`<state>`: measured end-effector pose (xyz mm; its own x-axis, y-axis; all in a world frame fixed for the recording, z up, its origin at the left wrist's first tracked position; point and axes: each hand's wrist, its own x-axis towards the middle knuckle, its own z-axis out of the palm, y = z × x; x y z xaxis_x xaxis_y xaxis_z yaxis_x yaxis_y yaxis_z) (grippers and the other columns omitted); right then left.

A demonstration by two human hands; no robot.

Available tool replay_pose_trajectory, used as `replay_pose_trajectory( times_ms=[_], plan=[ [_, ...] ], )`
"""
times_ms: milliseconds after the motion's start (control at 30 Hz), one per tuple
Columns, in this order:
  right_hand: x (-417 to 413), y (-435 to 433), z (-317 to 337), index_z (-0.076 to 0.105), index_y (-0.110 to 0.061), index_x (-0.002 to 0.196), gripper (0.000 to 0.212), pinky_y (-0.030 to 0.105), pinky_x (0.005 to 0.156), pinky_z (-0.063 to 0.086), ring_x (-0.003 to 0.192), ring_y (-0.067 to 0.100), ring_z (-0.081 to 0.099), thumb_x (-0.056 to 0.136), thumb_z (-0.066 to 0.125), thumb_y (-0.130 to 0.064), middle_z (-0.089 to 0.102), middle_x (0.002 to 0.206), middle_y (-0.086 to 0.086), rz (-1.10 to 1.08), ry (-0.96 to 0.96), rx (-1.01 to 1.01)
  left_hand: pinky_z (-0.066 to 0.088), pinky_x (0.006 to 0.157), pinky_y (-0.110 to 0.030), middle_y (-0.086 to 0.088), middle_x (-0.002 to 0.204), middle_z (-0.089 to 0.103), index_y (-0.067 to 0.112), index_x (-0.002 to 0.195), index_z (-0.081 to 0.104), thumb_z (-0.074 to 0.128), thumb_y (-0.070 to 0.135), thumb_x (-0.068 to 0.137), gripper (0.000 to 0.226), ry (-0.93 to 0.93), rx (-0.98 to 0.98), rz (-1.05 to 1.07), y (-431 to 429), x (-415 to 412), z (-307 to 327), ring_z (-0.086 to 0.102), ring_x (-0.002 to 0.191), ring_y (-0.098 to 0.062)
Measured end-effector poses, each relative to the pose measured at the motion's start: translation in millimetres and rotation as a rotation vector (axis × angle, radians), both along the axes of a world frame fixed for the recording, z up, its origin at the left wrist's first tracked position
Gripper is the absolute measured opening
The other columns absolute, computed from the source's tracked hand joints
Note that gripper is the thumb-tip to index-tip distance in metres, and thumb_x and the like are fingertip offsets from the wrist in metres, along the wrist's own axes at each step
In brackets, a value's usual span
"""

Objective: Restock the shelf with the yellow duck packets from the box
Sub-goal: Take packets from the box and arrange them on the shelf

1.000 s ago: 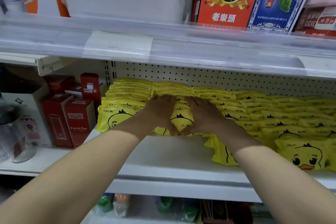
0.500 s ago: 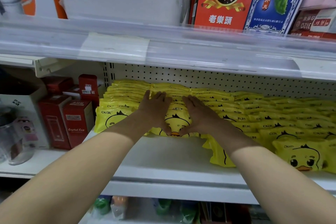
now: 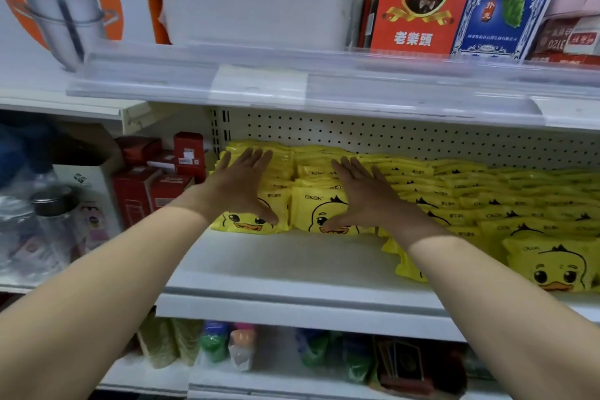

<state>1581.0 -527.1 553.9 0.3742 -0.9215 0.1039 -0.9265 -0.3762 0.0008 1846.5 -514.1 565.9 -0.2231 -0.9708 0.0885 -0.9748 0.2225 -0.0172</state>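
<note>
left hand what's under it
The left hand lies flat on a row of duck packets. The front one's duck face shows; those beneath the palm are covered.

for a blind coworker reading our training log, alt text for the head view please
A person's left hand and right hand lie flat, fingers straight, on two neighbouring rows of yellow duck packets on a white shelf. More packet rows fill the shelf to the right; red boxes stand to the left.
</note>
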Motion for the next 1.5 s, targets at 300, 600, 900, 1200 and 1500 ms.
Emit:
replay_pose_trajectory(
  times_ms=[300, 600, 900, 1200, 1500],
  plan=[
    [20, -2, -9, -0.010, -0.024, 0.158, 0.132, 0.050, 0.123, 0.003, 0.153, 0.022, -0.010, 0.068, 0.080, -0.060, -0.011, 0.166, 0.002, -0.040, -0.008, 0.013, -0.002, 0.121, -0.049, -0.004, 0.164, -0.007, 0.022, 0.155, -0.012, 0.079, 0.069, 0.053, 0.144, 0.001, -0.069, 0.021, 2, 17, -31, -0.009, 0.150, -0.022],
    [26, -6, -12, -0.006, -0.022, 0.158, 0.132, 0.051, 0.123, 0.008, 0.153, 0.023, -0.006, 0.067, 0.081, -0.059, -0.006, 0.167, 0.003, -0.064, 0.014, -0.013, 0.005, 0.120, -0.053, -0.001, 0.164, 0.000, 0.029, 0.155, 0.000, 0.081, 0.066, 0.054, 0.134, 0.013, -0.090, 0.049, -5, 25, -33, -0.003, 0.151, -0.022],
    [25, -5, -13, -0.002, -0.021, 0.159, 0.129, 0.047, 0.122, 0.014, 0.153, 0.023, 0.004, 0.067, 0.081, -0.059, 0.001, 0.167, 0.004, -0.050, 0.024, -0.019, 0.004, 0.119, -0.054, 0.000, 0.164, 0.003, 0.030, 0.155, 0.003, 0.081, 0.065, 0.054, 0.133, 0.031, -0.058, 0.048, -8, 27, -33, -0.002, 0.151, -0.023],
    [32, -7, -8, 0.002, -0.020, 0.159, 0.129, 0.046, 0.122, 0.015, 0.153, 0.023, 0.005, 0.066, 0.083, -0.057, 0.007, 0.166, 0.003, -0.024, 0.022, 0.023, 0.008, 0.119, -0.055, 0.000, 0.163, 0.002, 0.029, 0.155, 0.002, 0.080, 0.069, 0.052, 0.135, 0.008, -0.039, 0.048, -13, 27, -33, 0.000, 0.151, -0.023],
    [10, -21, 5, -0.016, -0.030, 0.156, 0.150, 0.049, 0.123, -0.003, 0.151, 0.021, -0.018, 0.051, 0.081, -0.074, -0.018, 0.165, 0.002, -0.086, 0.019, 0.137, 0.006, 0.118, -0.054, 0.001, 0.164, 0.000, 0.031, 0.155, 0.000, 0.078, 0.070, 0.054, 0.134, 0.002, -0.054, 0.046, -11, 29, -35, -0.002, 0.151, -0.022]
  ],
)
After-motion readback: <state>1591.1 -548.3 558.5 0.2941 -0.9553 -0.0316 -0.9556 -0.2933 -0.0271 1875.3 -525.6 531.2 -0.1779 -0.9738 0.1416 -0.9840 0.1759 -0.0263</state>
